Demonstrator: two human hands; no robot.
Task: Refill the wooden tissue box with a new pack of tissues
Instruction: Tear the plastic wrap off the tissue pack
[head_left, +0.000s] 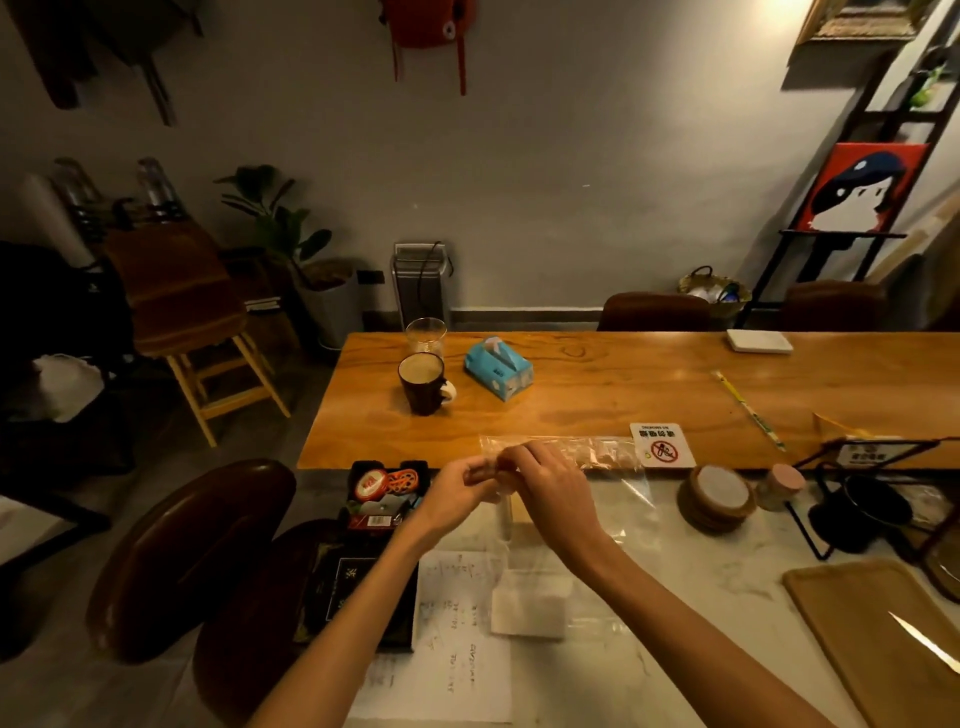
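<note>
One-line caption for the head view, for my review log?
Both hands, left hand and right hand, pinch a clear plastic bag at the counter edge; blue tissue pack sits on the wooden table.

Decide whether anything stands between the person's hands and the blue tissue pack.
Only the clear plastic bag, pinched by left hand and right hand, lies between. Beyond it bare wood reaches the blue tissue pack; the mug stands aside.

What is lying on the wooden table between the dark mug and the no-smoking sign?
In the head view, only the blue tissue pack, slightly behind that line; otherwise bare wood from the dark mug to the no-smoking sign.
</note>
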